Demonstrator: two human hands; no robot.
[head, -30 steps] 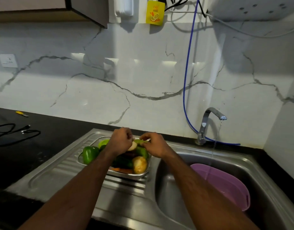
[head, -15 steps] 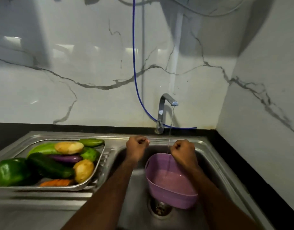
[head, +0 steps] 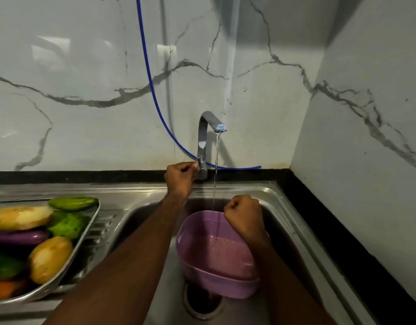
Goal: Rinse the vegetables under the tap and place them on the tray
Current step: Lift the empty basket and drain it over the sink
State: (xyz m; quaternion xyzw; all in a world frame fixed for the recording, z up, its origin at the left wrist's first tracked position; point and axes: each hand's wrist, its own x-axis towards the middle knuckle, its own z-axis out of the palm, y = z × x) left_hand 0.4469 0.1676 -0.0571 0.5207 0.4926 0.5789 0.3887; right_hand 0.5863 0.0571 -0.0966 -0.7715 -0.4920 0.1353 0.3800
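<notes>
- Vegetables [head: 38,240] sit heaped on the tray [head: 94,221], lower left, unrinsed.
- Left hand [head: 180,175] has gone up from the basin rim and now pinches the tap [head: 203,146] lever.
- Right hand [head: 244,215], a bare fist, hovers over the purple tub [head: 216,277]; flow adjustment likely.

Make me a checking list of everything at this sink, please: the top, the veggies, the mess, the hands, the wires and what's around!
Surface: stainless steel sink with ribbed drainboard, black counter edge behind.
Job's things: steel tray on the drainboard, heaped with vegetables: two yellow potatoes, a purple aubergine, green cucumbers, something orange at the bottom. Chrome tap runs a thin stream into the purple plastic tub in the basin.
Clutter: nothing seen.
Hands: left hand pinches the tap's small lever; right hand, a fist holding nothing, sits at the tub's rim.
Cables: thin blue hose hangs down the wall and runs behind the tap.
Surroundings: white marble-look wall tiles.
</notes>
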